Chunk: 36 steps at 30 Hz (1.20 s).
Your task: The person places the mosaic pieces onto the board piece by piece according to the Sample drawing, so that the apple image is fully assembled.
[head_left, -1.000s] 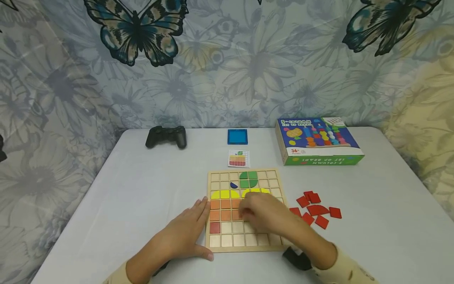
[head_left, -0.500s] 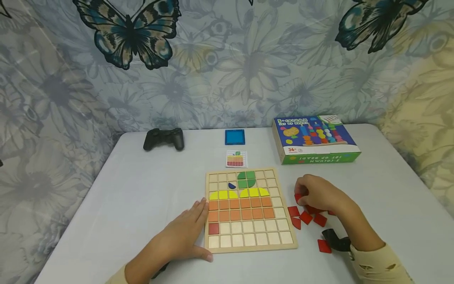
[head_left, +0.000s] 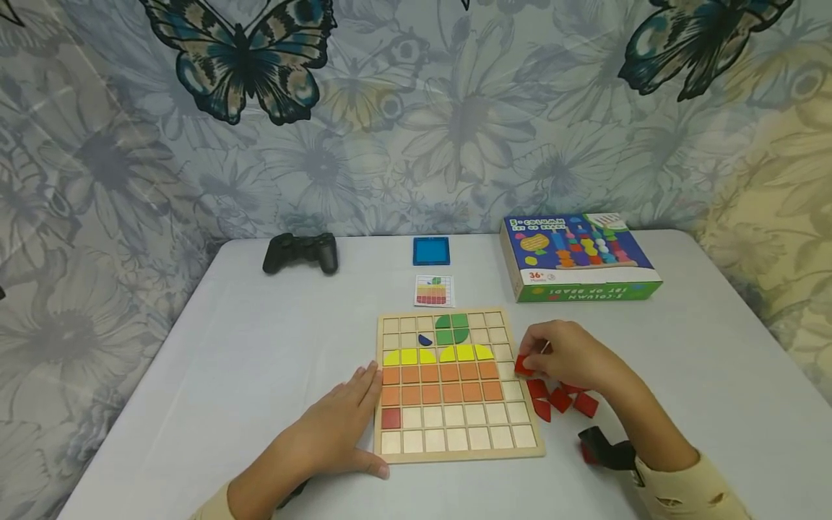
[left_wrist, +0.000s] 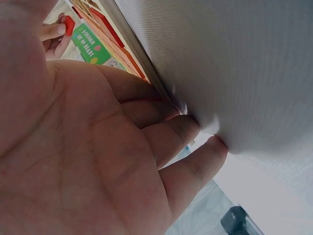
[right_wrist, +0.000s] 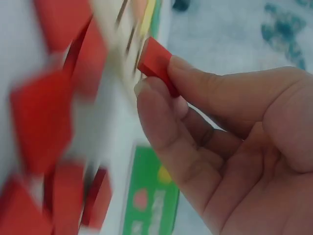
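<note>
My right hand (head_left: 568, 354) pinches a red square tile (right_wrist: 159, 63) between thumb and fingers, at the right edge of the wooden grid board (head_left: 458, 456). On the board lie rows of orange tiles (head_left: 430, 392) and yellow tiles (head_left: 409, 356), green pieces (head_left: 451, 329), a small dark blue piece (head_left: 425, 339) and one red tile (head_left: 391, 418) at the left. My left hand (head_left: 334, 426) rests on the white table, its straight fingers along the board's left edge and the thumb near the front corner. Loose red tiles (head_left: 560, 399) lie right of the board, partly under my right hand.
Behind the board lie a small pattern card (head_left: 434, 291) and a blue square tray (head_left: 431, 251). A bead-set box (head_left: 581, 256) stands at the back right, a black game controller (head_left: 300, 253) at the back left. Another red tile (head_left: 588, 453) lies by the right wrist's black strap.
My right hand left the orange row for the loose red tiles on the right, picked one up and moved back left to the board's edge. The left hand has stayed in place.
</note>
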Motion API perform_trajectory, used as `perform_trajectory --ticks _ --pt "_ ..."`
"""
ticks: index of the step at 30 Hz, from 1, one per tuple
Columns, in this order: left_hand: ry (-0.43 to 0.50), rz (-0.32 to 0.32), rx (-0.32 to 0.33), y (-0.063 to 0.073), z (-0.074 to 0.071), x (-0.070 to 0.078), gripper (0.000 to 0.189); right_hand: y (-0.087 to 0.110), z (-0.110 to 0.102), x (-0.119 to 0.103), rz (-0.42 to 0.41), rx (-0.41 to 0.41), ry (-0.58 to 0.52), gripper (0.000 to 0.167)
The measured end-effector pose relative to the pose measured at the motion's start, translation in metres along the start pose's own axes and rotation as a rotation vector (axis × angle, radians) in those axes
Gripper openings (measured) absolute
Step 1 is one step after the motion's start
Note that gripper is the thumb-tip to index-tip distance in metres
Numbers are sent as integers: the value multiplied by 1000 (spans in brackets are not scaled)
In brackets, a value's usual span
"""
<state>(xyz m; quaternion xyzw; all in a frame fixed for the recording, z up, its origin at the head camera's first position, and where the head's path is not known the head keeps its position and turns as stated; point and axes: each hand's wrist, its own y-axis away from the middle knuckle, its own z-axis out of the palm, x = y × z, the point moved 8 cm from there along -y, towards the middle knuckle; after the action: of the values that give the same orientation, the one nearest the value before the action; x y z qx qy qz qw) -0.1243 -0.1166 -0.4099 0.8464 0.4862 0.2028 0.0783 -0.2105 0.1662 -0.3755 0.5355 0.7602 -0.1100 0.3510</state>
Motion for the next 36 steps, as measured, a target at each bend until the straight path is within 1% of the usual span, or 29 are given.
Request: perform_trajectory --ticks 3,7,10,14,18,20,22,24,25,28,31,33,35,36 --pt "-4 1 1 1 -1 0 130 -3 13 -25 -55 -21 0 10" --pt "-7 0 3 1 0 -1 131 -11 36 -60 -134 -33 21 14" --pt "-12 -7 3 2 0 -3 131 -20 59 -87 -200 -43 25 17" --pt "-16 4 13 2 1 -3 131 -28 94 -116 -276 -57 71 23" --pt "6 21 23 2 0 -2 129 -24 120 -133 -334 -90 161 34" --pt "15 19 23 2 -1 -2 129 -19 126 -139 -378 -100 198 38" --pt "19 14 21 2 -1 -2 129 -14 129 -141 -409 -110 213 38" --pt "18 9 18 2 -2 -2 129 -10 128 -140 -415 -117 199 37" --pt "18 9 16 2 -2 -2 129 -8 126 -137 -402 -121 183 35" --pt "21 7 13 1 -1 -1 130 -7 110 -120 -316 -113 141 31" --pt "19 2 10 0 0 -1 131 -6 80 -94 -201 -50 154 25" --pt "15 -4 7 0 1 -1 131 -5 54 -73 -121 4 226 18" --pt "12 -6 5 0 1 -1 131 -1 25 -47 -16 41 307 10" --pt "12 -6 4 0 1 -1 131 2 11 -34 39 51 349 12"
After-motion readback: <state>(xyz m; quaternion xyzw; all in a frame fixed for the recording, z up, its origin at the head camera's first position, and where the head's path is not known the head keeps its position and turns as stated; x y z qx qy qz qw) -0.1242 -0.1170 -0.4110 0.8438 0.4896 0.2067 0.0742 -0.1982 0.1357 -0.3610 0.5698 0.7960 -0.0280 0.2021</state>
